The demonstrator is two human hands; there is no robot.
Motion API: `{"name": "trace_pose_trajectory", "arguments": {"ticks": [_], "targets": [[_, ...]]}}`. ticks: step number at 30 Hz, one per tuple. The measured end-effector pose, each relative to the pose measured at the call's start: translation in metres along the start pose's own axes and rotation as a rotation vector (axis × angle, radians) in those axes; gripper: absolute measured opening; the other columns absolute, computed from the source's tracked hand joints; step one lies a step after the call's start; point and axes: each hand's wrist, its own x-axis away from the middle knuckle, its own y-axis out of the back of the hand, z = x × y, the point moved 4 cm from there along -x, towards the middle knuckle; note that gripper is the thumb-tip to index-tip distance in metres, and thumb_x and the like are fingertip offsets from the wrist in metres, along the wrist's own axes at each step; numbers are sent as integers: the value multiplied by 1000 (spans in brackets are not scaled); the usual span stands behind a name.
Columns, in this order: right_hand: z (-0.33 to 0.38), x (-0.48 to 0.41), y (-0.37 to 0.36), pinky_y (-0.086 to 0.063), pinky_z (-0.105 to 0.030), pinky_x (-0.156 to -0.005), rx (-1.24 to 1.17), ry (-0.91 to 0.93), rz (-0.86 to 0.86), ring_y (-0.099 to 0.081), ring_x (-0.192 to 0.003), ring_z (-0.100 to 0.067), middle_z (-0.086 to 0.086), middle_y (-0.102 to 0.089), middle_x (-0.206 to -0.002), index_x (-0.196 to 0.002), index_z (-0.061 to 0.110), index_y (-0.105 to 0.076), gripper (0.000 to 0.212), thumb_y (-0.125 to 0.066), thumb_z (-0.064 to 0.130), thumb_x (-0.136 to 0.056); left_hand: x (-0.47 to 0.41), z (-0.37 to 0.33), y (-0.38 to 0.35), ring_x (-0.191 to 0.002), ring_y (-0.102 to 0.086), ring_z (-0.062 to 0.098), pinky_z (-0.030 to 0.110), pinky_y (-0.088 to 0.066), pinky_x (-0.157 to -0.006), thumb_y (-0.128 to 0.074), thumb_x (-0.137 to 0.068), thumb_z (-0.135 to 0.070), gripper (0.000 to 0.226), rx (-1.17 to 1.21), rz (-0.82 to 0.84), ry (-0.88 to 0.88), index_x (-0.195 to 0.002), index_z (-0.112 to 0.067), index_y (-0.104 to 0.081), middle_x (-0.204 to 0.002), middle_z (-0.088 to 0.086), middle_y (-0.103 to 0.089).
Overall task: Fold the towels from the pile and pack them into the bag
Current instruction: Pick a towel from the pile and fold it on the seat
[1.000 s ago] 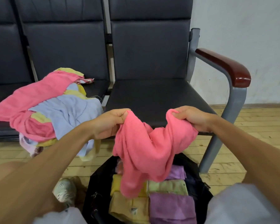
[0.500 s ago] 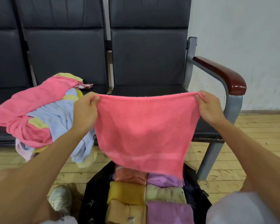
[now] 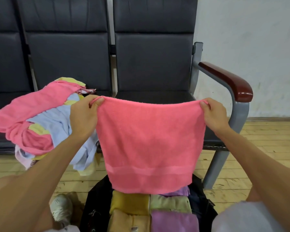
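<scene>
Holding a pink towel (image 3: 149, 143) flat by its top corners, pinched in the left grip (image 3: 84, 114) and the right grip (image 3: 214, 114), over an open black bag (image 3: 97, 208). Packed inside, side by side: folded towels (image 3: 170, 204) in yellow, pale green, tan and purple. Leftward, the loose pile (image 3: 40, 118) on a dark seat (image 3: 3, 101).

Row of dark padded seats (image 3: 151, 64) from ten to one o'clock, grey metal frame (image 3: 216, 164) with a leg at four o'clock, glossy reddish-brown armrest (image 3: 228, 81) at two o'clock, scuffed white wall (image 3: 249, 39) at one o'clock, pale wooden plank floor (image 3: 266, 139) from three to eight o'clock, soft even light.
</scene>
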Motion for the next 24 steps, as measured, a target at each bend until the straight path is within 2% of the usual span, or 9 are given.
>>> {"name": "trace_pose_trajectory", "arguments": {"ticks": [5, 9, 11, 13, 16, 18, 21, 24], "targets": [[1, 0, 5, -27, -19, -76, 116, 114, 19, -49, -90, -13, -11, -69, -103, -108, 5, -71, 27, -51, 22, -100, -2, 8, 2, -89, -62, 24, 28, -40, -78, -53, -99, -29, 27, -61, 38, -36, -101, -10, -71, -96, 7, -71], [-1, 2, 4, -37, -23, -82, 106, 88, 13, -53, -87, -13, -9, -71, -100, -109, 6, -72, 25, -55, 21, -99, -3, 8, 3, -85, -61, 27, 33, -42, -75, -52, -99, -25, 26, -128, 70, -33, -105, -8, -70, -94, 11, -71], [-3, 2, 1, -50, -30, -76, 79, 43, 22, -58, -75, -18, -6, -67, -89, -108, 7, -70, 24, -52, 21, -100, -1, 8, 2, -80, -59, 24, 31, -41, -74, -53, -99, -24, 24, -101, 83, 4, -103, -7, -70, -91, 9, -70], [-6, 3, -3, -58, -30, -63, 8, -32, 37, -65, -61, -22, -5, -67, -80, -108, 10, -65, 22, -48, 22, -102, 0, 10, 0, -66, -61, 23, 32, -48, -70, -53, -99, -23, 22, -27, 100, 72, -98, -9, -69, -82, 6, -68], [-6, 5, -7, -55, -20, -51, -81, -106, 40, -66, -48, -14, -10, -66, -72, -107, 10, -59, 20, -45, 23, -103, 4, 10, -6, -41, -62, 17, 23, -52, -50, -52, -99, -20, 17, 122, 146, 189, -95, -10, -66, -65, 5, -63], [-5, 4, -7, -57, -24, -60, -61, -96, 11, -67, -53, -16, -9, -67, -73, -107, 10, -60, 20, -44, 22, -104, 5, 9, -9, -42, -62, 17, 31, -55, -52, -52, -99, -19, 15, 172, 150, 210, -97, -12, -65, -63, 4, -63], [-8, 1, -5, -54, -33, -83, 16, -50, -29, -67, -75, -26, -9, -67, -81, -107, 8, -64, 23, -45, 21, -103, 3, 5, -8, -49, -63, 21, 32, -53, -68, -52, -99, -18, 18, 65, 131, 65, -99, -10, -68, -64, 3, -64], [-3, -2, 1, -48, -31, -86, 48, 0, -35, -65, -76, -24, -5, -63, -75, -104, 8, -68, 24, -47, 20, -102, 3, -3, 1, -67, -62, 23, 25, -49, -78, -51, -99, -16, 22, 78, 43, -40, -104, -5, -70, -79, 3, -67]]}}
